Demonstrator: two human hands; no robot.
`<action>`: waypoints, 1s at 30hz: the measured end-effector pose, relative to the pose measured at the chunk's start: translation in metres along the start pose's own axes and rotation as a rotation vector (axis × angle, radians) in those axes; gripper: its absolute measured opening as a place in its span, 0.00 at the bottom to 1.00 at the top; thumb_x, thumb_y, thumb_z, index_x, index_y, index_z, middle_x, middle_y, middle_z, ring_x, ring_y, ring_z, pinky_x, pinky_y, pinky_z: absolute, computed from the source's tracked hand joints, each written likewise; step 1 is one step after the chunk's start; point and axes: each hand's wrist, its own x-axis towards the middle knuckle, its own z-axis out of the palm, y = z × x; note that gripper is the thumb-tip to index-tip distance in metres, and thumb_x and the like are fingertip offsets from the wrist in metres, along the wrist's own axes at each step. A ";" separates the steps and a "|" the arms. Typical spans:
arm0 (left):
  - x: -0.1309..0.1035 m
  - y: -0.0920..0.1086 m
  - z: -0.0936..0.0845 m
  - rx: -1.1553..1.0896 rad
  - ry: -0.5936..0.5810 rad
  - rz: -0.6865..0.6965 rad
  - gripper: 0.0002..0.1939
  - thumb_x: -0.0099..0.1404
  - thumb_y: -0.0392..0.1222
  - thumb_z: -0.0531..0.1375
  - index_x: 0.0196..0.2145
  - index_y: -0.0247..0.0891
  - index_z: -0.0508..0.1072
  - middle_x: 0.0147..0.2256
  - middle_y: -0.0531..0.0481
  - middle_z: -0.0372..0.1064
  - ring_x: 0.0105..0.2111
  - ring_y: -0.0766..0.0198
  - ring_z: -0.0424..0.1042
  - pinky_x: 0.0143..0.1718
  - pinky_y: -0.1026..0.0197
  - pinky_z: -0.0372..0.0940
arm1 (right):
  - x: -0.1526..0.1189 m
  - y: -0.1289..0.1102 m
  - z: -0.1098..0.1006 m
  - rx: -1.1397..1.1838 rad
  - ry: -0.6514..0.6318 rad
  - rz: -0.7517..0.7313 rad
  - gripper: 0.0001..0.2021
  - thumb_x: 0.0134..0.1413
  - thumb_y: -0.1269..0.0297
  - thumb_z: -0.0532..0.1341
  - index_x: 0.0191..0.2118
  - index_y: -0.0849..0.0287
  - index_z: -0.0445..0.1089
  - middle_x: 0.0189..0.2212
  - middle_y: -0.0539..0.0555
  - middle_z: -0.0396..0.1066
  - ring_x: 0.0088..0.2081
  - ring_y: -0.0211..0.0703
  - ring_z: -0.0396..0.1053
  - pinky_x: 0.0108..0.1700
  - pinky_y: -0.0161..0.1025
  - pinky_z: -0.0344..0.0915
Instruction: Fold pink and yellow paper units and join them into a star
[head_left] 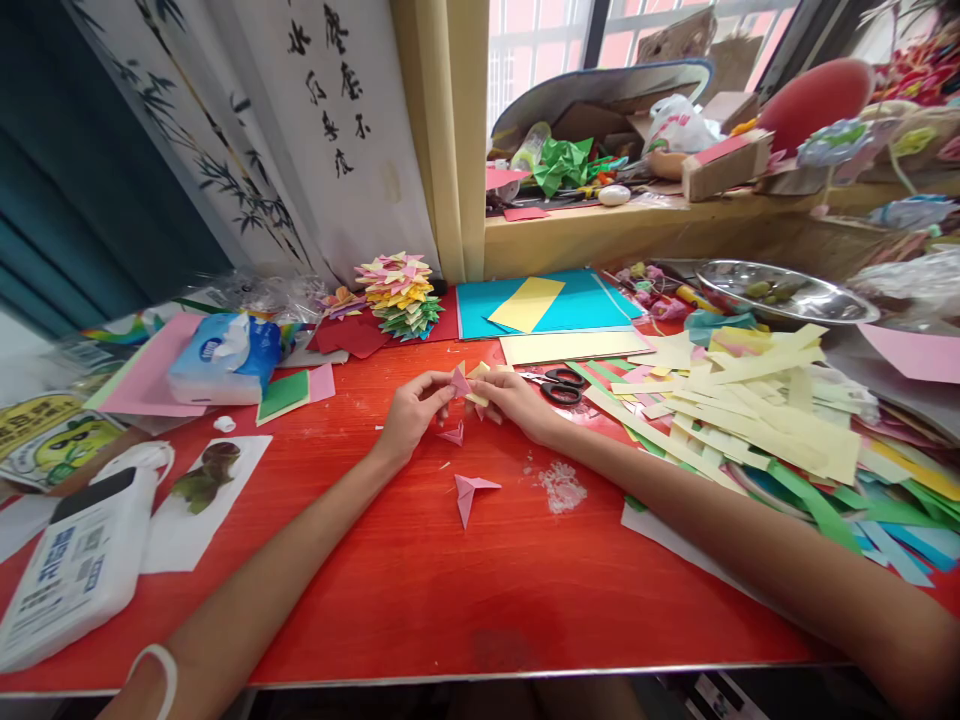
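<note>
Close together over the middle of the red table [360,600], both my hands are closed on small folded paper pieces. My left hand [412,408] pinches a pink folded paper piece [460,382]. My right hand [517,402] grips a yellow folded paper piece [478,372], partly hidden by the fingers. The two papers meet or overlap between the fingertips; whether they are joined I cannot tell. Just below the hands lies a pink folded piece [453,434], and nearer me another pink folded piece [472,495] rests on the table.
Black-handled scissors [562,386] lie beside my right hand. Paper strips [765,410] pile up at the right, below a metal bowl [787,290]. Behind stands a layered origami stack [401,295] next to blue sheets [577,305]. Leftward are a tissue pack [225,358] and a white box [75,570].
</note>
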 end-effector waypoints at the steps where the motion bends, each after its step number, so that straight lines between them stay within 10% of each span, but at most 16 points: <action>1: 0.000 -0.001 0.000 -0.010 0.005 -0.007 0.11 0.55 0.44 0.58 0.34 0.35 0.71 0.20 0.55 0.61 0.19 0.72 0.58 0.21 0.68 0.57 | 0.000 0.001 0.000 0.055 -0.012 0.007 0.14 0.53 0.55 0.51 0.26 0.61 0.60 0.17 0.46 0.62 0.14 0.28 0.51 0.18 0.30 0.47; 10: 0.003 -0.005 0.001 0.005 0.027 -0.067 0.10 0.55 0.43 0.57 0.34 0.35 0.66 0.31 0.50 0.68 0.23 0.68 0.68 0.20 0.68 0.61 | 0.003 0.006 0.000 0.255 0.062 -0.091 0.14 0.51 0.59 0.56 0.40 0.56 0.53 0.24 0.44 0.66 0.16 0.28 0.56 0.19 0.29 0.52; 30: 0.002 -0.005 0.001 0.029 0.079 0.025 0.09 0.56 0.43 0.57 0.34 0.38 0.64 0.31 0.51 0.69 0.31 0.65 0.71 0.33 0.64 0.65 | -0.009 -0.009 0.006 -0.334 0.252 -0.216 0.05 0.55 0.62 0.52 0.35 0.57 0.57 0.24 0.49 0.68 0.24 0.35 0.66 0.29 0.32 0.60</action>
